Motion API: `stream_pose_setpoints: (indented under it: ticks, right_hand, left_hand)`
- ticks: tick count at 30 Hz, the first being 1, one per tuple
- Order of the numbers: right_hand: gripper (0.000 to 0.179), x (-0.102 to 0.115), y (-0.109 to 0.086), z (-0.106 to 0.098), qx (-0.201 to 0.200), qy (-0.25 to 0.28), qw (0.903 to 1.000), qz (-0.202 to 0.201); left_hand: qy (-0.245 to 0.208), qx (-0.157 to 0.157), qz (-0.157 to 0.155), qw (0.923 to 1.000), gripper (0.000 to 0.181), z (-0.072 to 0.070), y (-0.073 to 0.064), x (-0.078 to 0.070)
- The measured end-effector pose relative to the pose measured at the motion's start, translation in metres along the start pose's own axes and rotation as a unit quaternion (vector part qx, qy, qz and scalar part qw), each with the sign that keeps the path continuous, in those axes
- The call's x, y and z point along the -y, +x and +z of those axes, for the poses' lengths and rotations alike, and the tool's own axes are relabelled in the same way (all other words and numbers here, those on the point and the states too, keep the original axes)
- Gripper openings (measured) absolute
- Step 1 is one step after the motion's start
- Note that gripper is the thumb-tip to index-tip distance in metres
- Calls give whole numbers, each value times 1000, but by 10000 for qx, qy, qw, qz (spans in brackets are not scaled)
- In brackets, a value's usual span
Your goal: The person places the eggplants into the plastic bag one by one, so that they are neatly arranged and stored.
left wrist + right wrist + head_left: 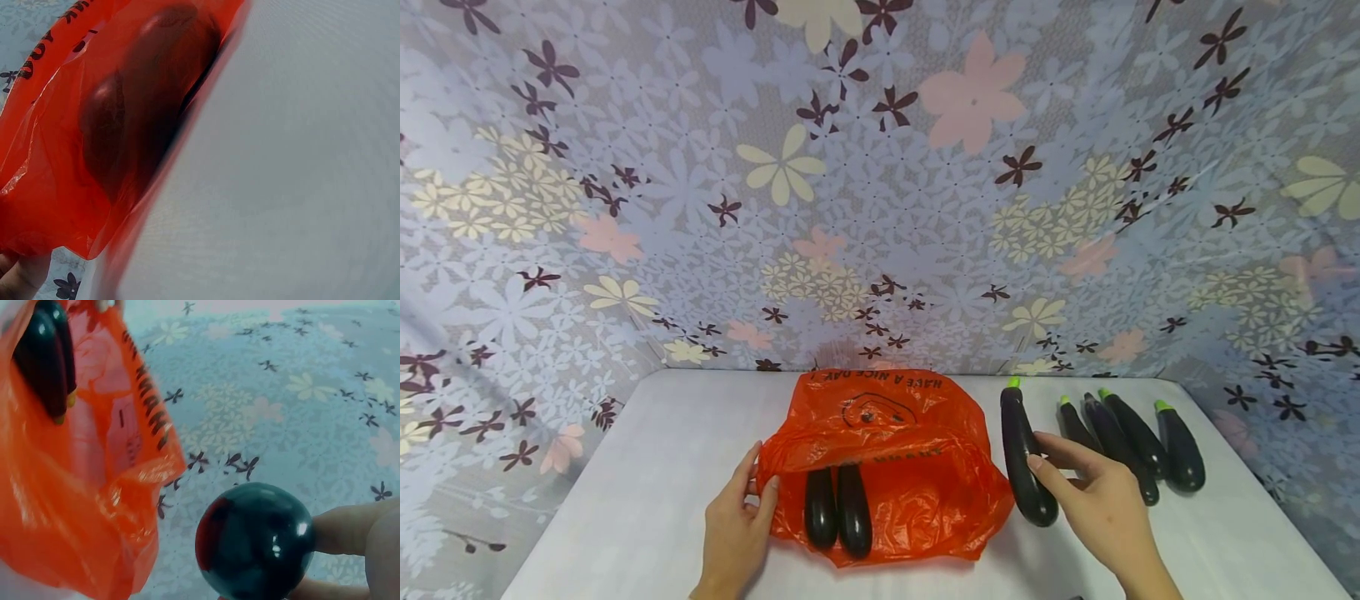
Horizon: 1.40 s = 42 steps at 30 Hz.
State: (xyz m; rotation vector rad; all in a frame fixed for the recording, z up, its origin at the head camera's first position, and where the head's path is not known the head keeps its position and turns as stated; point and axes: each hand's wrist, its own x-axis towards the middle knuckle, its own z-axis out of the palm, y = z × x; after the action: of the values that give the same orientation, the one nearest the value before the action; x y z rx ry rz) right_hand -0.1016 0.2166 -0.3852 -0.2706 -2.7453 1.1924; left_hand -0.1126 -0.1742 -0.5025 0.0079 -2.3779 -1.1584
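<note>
A red plastic bag (925,508) lies on the white table, its mouth spread toward me. Two dark eggplants (854,512) lie side by side inside it; the right wrist view shows them in the bag's opening. My left hand (736,521) pinches the bag's left edge between thumb and fingers. Just right of the bag, my right hand (1101,500) grips another eggplant (1021,458) by its side, green stem end pointing away from me. In the right wrist view, the rounded end of that eggplant (256,540) shows between thumb and fingers.
Several more eggplants (1180,446) lie in a group at the table's right side, beyond my right hand. The white table (647,467) stretches left of the bag. A flower-patterned covering (880,208) rises behind the table and along its sides.
</note>
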Motion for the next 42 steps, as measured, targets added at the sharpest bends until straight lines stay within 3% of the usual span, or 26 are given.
stream_pose_setpoints:
  ticks: [14,42]
  right_hand:
    - [48,15,-15,0,623,772,9951,-35]
    - [43,20,-31,18,1692,1451,9745,243]
  left_hand:
    - [-35,-112,172,9998,58,1,2,3]
    - [-119,-125,101,9998,57,0,1,2]
